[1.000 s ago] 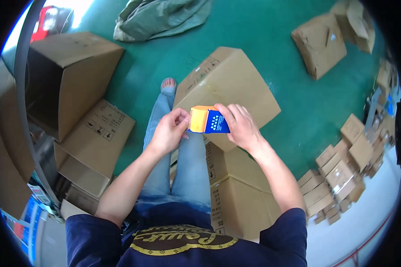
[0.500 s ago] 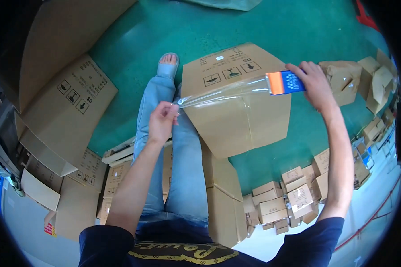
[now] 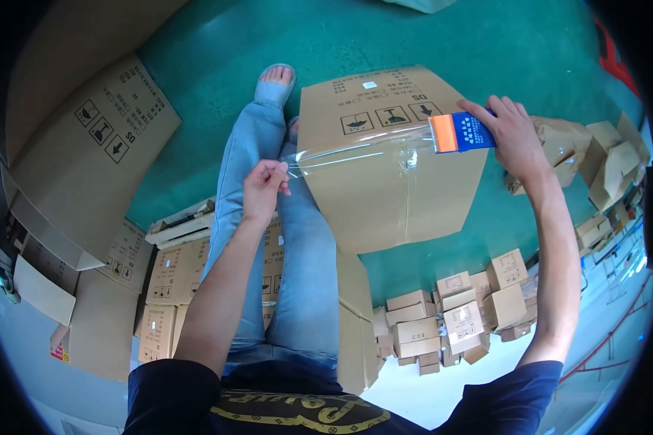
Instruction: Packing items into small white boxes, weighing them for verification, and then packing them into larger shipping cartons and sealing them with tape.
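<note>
A large brown cardboard box [image 3: 384,196] stands on the floor in front of my legs, with printed symbols on its far side. Clear packing tape [image 3: 355,154] runs in a strip along the box's edge. At the box's left edge my left hand [image 3: 264,181] pinches the tape's loose end. My right hand [image 3: 511,134] grips a blue and orange tape dispenser [image 3: 457,133] at the right edge, and the strip stretches between the two hands. The fingers of my right hand wrap over the dispenser's far end.
Large opened cartons [image 3: 87,159] crowd the left. Closed cartons [image 3: 170,274] are stacked beside and behind my legs. Several small boxes [image 3: 421,330] lie piled at the lower right, and crumpled brown packaging [image 3: 559,141] lies on the green floor [image 3: 370,43] to the right.
The tape strip now lies flatter and straighter over the box. My left hand has shifted slightly left, and the dispenser has come up a little. The view has turned slightly.
</note>
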`<act>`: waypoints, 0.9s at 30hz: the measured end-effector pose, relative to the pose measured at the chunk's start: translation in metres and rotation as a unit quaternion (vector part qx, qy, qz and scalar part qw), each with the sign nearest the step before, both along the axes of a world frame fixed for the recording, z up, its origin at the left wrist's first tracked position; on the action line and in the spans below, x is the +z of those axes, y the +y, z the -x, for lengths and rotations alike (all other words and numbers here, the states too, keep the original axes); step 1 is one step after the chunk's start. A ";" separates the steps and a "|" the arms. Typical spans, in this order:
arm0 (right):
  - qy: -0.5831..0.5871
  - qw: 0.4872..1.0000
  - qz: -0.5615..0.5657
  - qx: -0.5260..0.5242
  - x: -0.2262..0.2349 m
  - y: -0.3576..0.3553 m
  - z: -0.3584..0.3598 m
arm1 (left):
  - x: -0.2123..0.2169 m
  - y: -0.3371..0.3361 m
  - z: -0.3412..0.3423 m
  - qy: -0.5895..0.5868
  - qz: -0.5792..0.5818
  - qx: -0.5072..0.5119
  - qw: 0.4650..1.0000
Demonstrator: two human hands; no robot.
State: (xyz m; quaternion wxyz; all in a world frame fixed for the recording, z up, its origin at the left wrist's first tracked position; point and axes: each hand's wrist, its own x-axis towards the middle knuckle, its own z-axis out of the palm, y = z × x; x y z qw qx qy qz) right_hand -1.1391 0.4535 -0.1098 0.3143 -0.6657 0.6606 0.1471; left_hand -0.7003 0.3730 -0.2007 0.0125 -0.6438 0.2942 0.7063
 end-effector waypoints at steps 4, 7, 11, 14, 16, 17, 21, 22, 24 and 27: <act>0.010 1.000 -0.012 0.001 -0.001 0.000 0.003 | -0.011 0.002 0.000 0.017 -0.035 0.021 0.999; 0.009 1.000 -0.007 0.004 -0.002 -0.005 -0.001 | -0.024 0.001 0.003 0.044 -0.129 0.099 0.986; 0.018 1.000 0.002 0.005 -0.004 0.000 0.002 | -0.037 0.005 -0.003 -0.063 -0.130 -0.077 0.986; 0.021 1.000 0.010 0.006 -0.007 0.001 0.003 | -0.041 -0.002 0.009 -0.193 0.149 -0.178 0.953; 0.033 0.999 -0.011 0.007 -0.005 0.017 0.010 | -0.015 -0.008 0.058 -0.158 0.333 -0.093 0.925; 0.030 1.000 0.002 0.005 -0.005 0.015 0.010 | -0.016 -0.004 0.068 -0.156 0.333 -0.097 0.925; -0.010 1.000 0.015 0.015 -0.011 0.006 0.011 | -0.045 0.008 0.081 -0.107 0.248 -0.121 0.955; -0.028 0.999 0.029 0.003 -0.014 0.006 0.013 | -0.056 0.011 0.075 -0.083 0.228 -0.027 0.970; -0.023 0.999 0.019 -0.024 -0.013 0.016 0.028 | -0.055 0.011 0.077 -0.073 0.205 -0.037 0.975; -0.018 0.999 0.027 -0.038 -0.018 0.025 0.045 | -0.053 0.011 0.084 -0.077 0.181 -0.052 0.979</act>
